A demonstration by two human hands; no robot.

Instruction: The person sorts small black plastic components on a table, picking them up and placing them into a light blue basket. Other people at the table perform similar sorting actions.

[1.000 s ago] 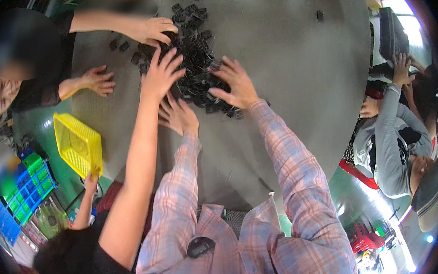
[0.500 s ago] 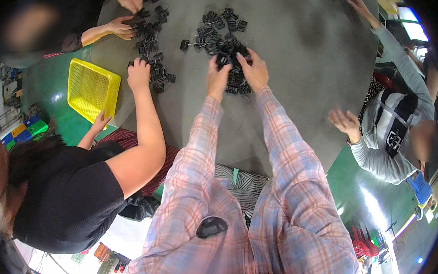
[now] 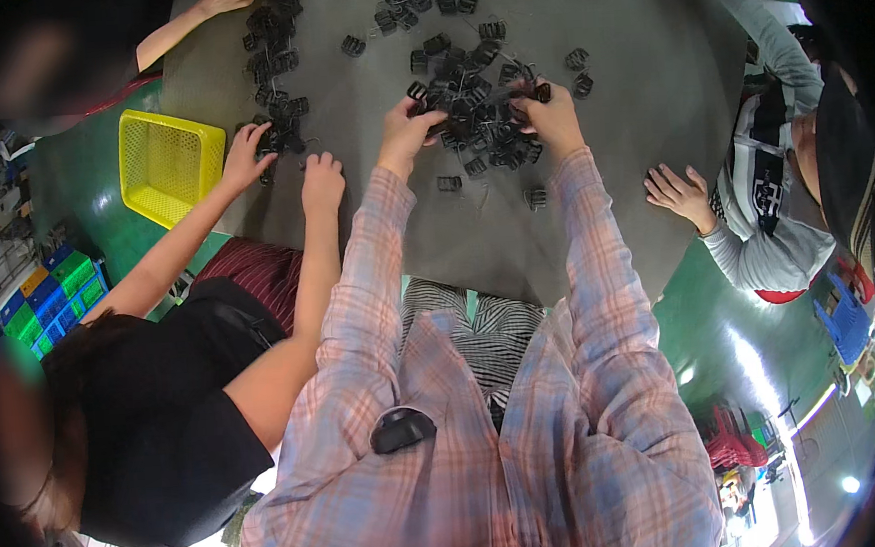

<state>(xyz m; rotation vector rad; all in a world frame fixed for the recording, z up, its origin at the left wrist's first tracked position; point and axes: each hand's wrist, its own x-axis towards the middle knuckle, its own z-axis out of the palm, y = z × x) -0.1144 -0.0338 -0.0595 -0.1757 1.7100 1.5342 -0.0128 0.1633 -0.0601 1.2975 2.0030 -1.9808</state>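
A loose heap of small black ribbed plastic pieces with thin wires (image 3: 477, 106), much like claw clips, lies on the grey table (image 3: 476, 241). At its left side is my left hand (image 3: 409, 135), thumb and forefinger apart, its fingertips against a black piece. My right hand (image 3: 553, 121) reaches into the right side of the heap. Its fingers curl round a black ribbed piece (image 3: 544, 92), partly hidden among the others. Single pieces lie just in front of the heap, and a smaller cluster (image 3: 403, 3) sits beyond it.
Left of me, a co-worker's hands (image 3: 245, 157) are at another strip of black pieces (image 3: 274, 58). A second person's arm (image 3: 182, 33) reaches in at far left. A yellow basket (image 3: 175, 159) stands by the table's left edge. On the right, another person's hand (image 3: 683, 196) rests at the table edge.
My hands have moved apart, and the heap between them has spread wider, with pieces scattered around it. The left co-worker's hand has left the yellow basket and joined the strip of pieces.
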